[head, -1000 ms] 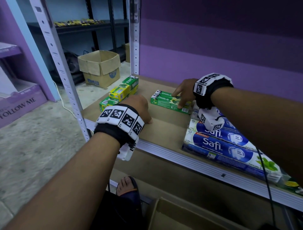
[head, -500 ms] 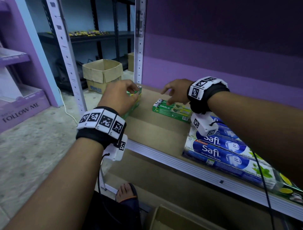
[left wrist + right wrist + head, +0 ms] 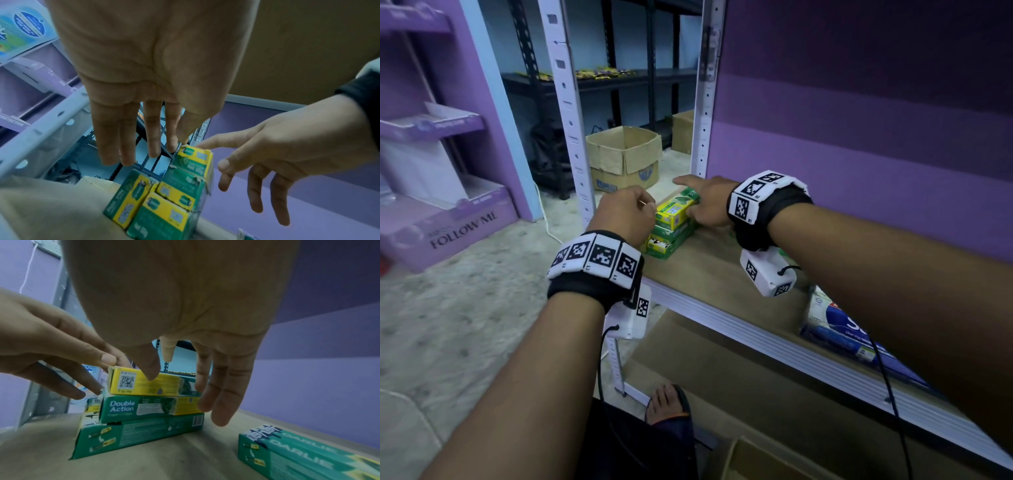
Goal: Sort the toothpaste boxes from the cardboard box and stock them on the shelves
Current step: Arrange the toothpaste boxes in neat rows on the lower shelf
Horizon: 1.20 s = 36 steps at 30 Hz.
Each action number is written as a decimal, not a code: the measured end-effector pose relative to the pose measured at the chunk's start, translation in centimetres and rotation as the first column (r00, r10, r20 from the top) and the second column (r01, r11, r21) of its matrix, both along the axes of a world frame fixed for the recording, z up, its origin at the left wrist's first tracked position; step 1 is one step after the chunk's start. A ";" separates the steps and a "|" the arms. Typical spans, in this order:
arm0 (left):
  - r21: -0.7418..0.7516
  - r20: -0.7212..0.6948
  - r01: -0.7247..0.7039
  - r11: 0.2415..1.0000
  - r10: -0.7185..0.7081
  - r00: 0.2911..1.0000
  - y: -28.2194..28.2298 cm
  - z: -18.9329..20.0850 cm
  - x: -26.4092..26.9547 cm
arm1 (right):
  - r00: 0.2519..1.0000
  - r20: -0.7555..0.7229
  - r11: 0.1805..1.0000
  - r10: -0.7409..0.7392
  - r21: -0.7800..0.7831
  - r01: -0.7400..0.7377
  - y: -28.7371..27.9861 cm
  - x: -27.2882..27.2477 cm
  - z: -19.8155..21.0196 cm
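Three green and yellow toothpaste boxes are piled as a stack (image 3: 671, 226) at the left end of the wooden shelf (image 3: 722, 274), with another box beside it on the left. My left hand (image 3: 625, 214) is at the stack's near end, fingers straight, its thumb tip touching a corner of the top box (image 3: 195, 159). My right hand (image 3: 705, 204) reaches over from the right. In the right wrist view its thumb presses the yellow side of the top box (image 3: 144, 382) and its straight fingers (image 3: 216, 378) lie against the far end. Neither hand curls round a box.
One loose Darlie box (image 3: 298, 456) lies on the shelf right of the stack. Blue Safi boxes (image 3: 835, 329) are stacked further right. A white shelf post (image 3: 571, 137) stands left of the stack. An open cardboard box (image 3: 625, 157) sits on the floor behind.
My left hand left the shelf board and moved up to the stack. My right hand came off the loose Darlie box and moved left onto the top box of the stack.
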<state>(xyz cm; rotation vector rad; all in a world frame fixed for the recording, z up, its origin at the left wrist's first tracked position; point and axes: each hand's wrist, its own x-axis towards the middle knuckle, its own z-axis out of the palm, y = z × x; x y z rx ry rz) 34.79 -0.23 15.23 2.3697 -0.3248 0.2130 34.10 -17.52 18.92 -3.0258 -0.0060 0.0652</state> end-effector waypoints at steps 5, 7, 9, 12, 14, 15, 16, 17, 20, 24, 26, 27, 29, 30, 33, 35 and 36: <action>0.025 -0.019 0.009 1.000 -0.009 1.000 0.3 -0.2 0.3 | 0.998 -0.054 0.990 -0.034 0.134 0.041 0.5 0.5 0.1; 0.026 -0.026 0.008 1.000 -0.008 1.000 0.3 -0.2 0.4 | 0.998 -0.013 0.973 -0.058 0.222 0.059 0.3 0.3 0.0; 0.028 -0.028 0.009 1.000 -0.008 1.000 0.3 -0.1 0.5 | 0.995 0.015 0.940 -0.100 0.330 0.090 0.2 0.1 -0.5; 0.030 -0.029 0.008 1.000 -0.007 1.000 0.0 0.1 0.3 | 0.982 -0.044 0.802 -0.186 0.570 0.177 0.2 -0.1 -1.4; 0.026 -0.027 0.013 1.000 -0.013 1.000 -0.2 0.1 0.2 | 0.976 -0.056 0.748 -0.212 0.633 0.199 0.0 -0.4 -1.7; 0.021 -0.028 0.017 1.000 -0.017 0.999 -0.4 0.1 0.2 | 0.975 -0.053 0.734 -0.217 0.649 0.199 -0.2 -0.5 -1.8; 0.014 -0.031 0.019 1.000 -0.019 0.999 -0.5 0.2 0.1 | 0.974 -0.048 0.724 -0.221 0.662 0.197 -0.5 -0.7 -1.9; 0.005 -0.035 0.019 1.000 -0.018 0.999 -0.6 0.2 0.1 | 0.974 -0.043 0.718 -0.223 0.668 0.194 -0.8 -0.9 -1.8; -0.007 -0.048 0.030 1.000 -0.030 0.998 -1.3 0.2 0.0 | 0.977 -0.021 0.753 -0.213 0.634 0.178 -2.1 -1.9 -1.1; 0.030 -0.065 0.023 0.999 -0.021 0.998 -2.4 0.0 -0.2 | 0.994 -0.021 0.892 -0.109 0.439 0.107 -4.2 -3.8 0.7; 0.041 -0.090 0.012 0.999 -0.008 0.996 -2.9 -0.2 -0.3 | 0.995 -0.054 0.929 -0.078 0.359 0.092 -4.9 -4.8 1.1; 0.055 -0.100 0.011 0.998 -0.006 0.995 -3.1 -0.3 -0.4 | 0.995 -0.071 0.944 -0.069 0.319 0.088 -5.3 -5.3 1.2; 0.097 -0.098 0.011 0.995 -0.002 0.995 -3.6 -0.4 -0.4 | 0.994 -0.096 0.966 -0.061 0.247 0.083 -5.9 -5.9 1.2; 0.116 -0.091 0.007 0.993 0.003 0.996 -3.7 -0.4 -0.5 | 0.993 -0.103 0.973 -0.064 0.215 0.085 -6.3 -6.1 1.1; 0.155 -0.068 -0.012 0.988 0.022 0.997 -4.0 -0.3 -0.5 | 0.987 -0.144 0.993 -0.076 0.083 0.089 -7.3 -6.4 1.1; 0.159 -0.065 -0.018 0.987 0.029 0.997 -4.1 -0.3 -0.5 | 0.983 -0.166 0.996 -0.083 0.025 0.089 -7.9 -6.4 0.9; 0.158 -0.067 -0.018 0.987 0.029 0.997 -4.0 -0.3 -0.4 | 0.982 -0.167 0.996 -0.090 0.011 0.093 -8.1 -6.3 0.8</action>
